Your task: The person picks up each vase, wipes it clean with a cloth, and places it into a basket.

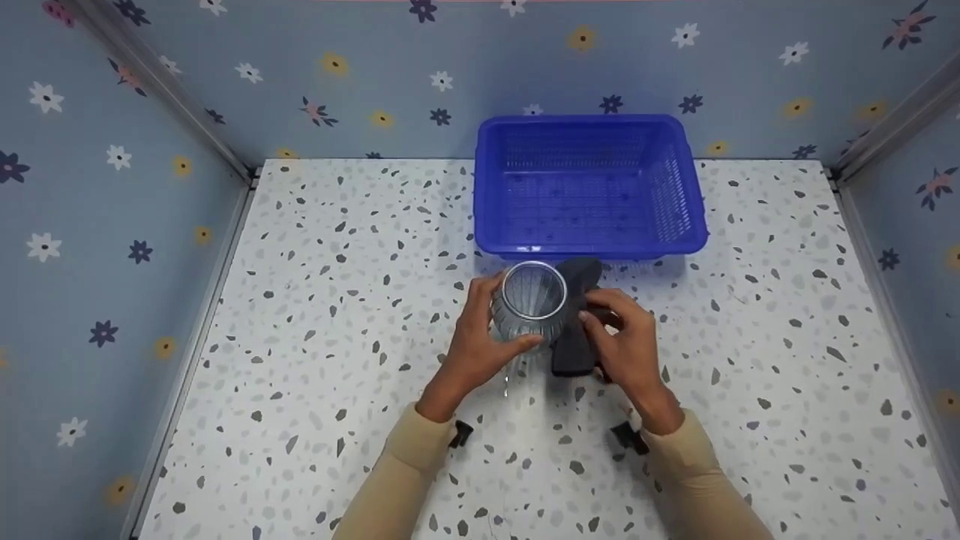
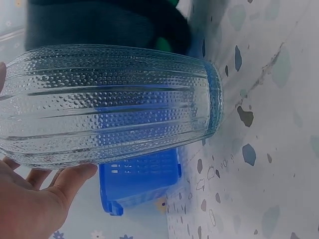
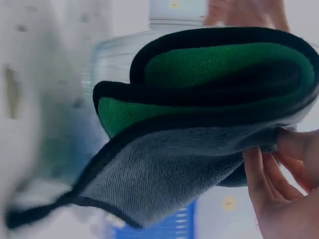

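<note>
A clear ribbed glass vase with a beaded texture stands upright in front of the basket, its round mouth facing up. My left hand grips it around the upper part, thumb on the near side. In the left wrist view the base of the vase is right at the tabletop. My right hand pinches a folded cloth, which lies along the right side of the vase. The right wrist view shows the cloth grey outside, green inside, with a black border and a hanging loop at one corner.
Behind the vase, a blue plastic basket with perforated sides sits against the back wall. The speckled white tabletop is enclosed by blue flowered panels at the back, left and right.
</note>
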